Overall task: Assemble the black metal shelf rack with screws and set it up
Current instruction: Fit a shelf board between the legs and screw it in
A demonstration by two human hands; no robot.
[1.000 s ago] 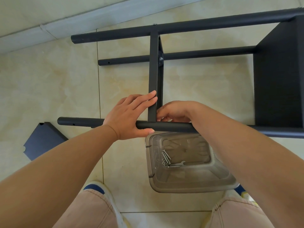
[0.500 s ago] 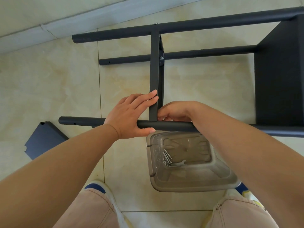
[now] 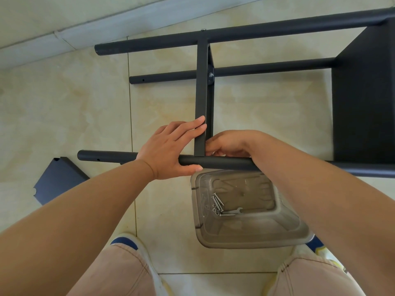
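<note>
Where the flat black metal shelf edge (image 3: 200,99) meets the near round black steel post (image 3: 224,163), running 3 to 9 o'clock, my left hand (image 3: 171,149) clasps post and shelf together. At 3 o'clock of the joint, my right hand (image 3: 229,144) curls in; whether it pinches a screw I cannot tell.

Rack on its side on the floor, hands at the near tube.

The left hand (image 3: 171,149) and right hand (image 3: 229,144) flank the crossbar (image 3: 201,99) where it meets the near tube (image 3: 224,163). Beyond the hands lie two more tubes (image 3: 256,69); a panel (image 3: 365,99) stands far right. A tray (image 3: 245,236) with screws (image 3: 217,205) sits just below the hands; a loose panel (image 3: 57,180) lies left.
</note>
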